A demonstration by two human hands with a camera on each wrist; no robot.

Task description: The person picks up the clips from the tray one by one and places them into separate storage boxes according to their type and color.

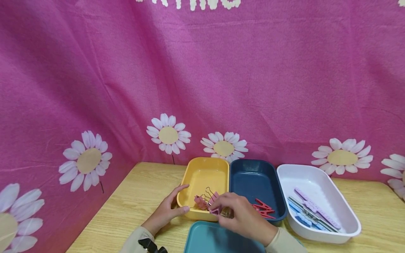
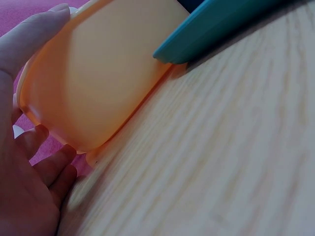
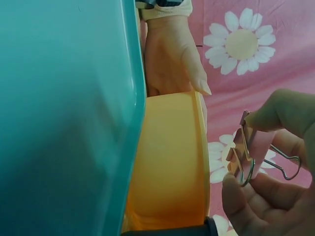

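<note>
At the left front corner of the yellow bin (image 1: pixel 207 175), my left hand (image 1: pixel 164 213) grips the rim, thumb at the front edge and fingers along the side. In the left wrist view, the thumb (image 2: pixel 37 37) lies at the bin's top edge and the other fingers curl by its outer wall. Over the bin's front right corner, my right hand (image 1: pixel 243 218) pinches a pink binder clip (image 3: pixel 257 147) with wire handles. Inside the yellow bin, several pink binder clips (image 1: pixel 200 202) lie near the front, partly hidden by my right hand.
A teal tray (image 1: pixel 200 235) stands in front, under my right forearm. Beside the yellow bin is a navy bin (image 1: pixel 250 175) with red clothespins (image 1: pixel 265 211). A white bin (image 1: pixel 302 175) at the right holds purple (image 1: pixel 316 208) and blue clips (image 1: pixel 295 211). A pink floral cloth (image 1: pixel 269 88) hangs behind.
</note>
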